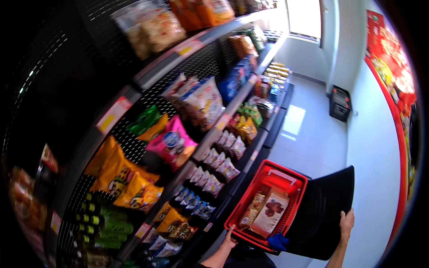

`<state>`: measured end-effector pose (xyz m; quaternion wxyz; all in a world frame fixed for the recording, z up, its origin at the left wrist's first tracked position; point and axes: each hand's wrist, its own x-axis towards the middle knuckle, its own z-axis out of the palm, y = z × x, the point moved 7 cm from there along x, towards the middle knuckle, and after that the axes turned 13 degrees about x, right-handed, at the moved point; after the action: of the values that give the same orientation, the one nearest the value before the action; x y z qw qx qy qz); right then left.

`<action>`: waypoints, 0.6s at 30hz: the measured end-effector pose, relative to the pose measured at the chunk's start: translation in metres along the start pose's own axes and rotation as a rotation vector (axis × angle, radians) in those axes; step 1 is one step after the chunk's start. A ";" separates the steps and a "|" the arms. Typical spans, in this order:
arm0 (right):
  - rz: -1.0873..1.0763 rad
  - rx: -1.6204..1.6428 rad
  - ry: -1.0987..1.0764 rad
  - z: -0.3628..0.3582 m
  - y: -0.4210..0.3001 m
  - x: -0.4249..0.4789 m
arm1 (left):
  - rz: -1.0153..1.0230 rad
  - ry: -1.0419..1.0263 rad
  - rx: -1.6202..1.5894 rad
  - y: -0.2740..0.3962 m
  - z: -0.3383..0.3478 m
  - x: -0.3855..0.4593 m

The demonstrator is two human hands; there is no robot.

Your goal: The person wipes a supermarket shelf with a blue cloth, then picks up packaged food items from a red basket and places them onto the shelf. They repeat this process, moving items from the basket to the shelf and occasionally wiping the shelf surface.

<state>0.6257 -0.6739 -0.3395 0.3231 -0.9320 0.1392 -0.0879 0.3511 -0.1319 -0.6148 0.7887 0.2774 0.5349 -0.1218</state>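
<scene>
A red plastic shopping basket is in front of me, low beside the shelves. My left hand grips the rim at its near left corner. Inside lie a flat cream-and-brown package with a dark picture on it and a narrower golden-brown package. To the right, my right hand grasps the outer edge of a large flat black panel, which leans close against the basket's right side. A crumpled blue item, perhaps cloth, sits at the basket's near right corner.
Dark shelving along the left holds yellow snack bags, a pink bag and rows of small packets. A white wall with a red-edged display bounds the right. Further along the tiled floor stands a black basket.
</scene>
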 end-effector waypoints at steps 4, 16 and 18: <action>0.057 0.006 -0.068 -0.009 -0.022 0.012 | -0.003 0.053 0.023 -0.005 0.000 0.022; 0.098 0.206 -0.029 -0.028 -0.073 0.004 | -0.012 -0.029 0.055 0.025 0.025 0.027; 0.133 0.204 -0.006 -0.033 -0.072 0.004 | 0.021 -0.024 0.022 0.035 0.035 0.041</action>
<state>0.6354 -0.6398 -0.2679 0.4216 -0.8833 0.1902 -0.0769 0.4122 -0.1191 -0.6321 0.7933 0.2903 0.5209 -0.1227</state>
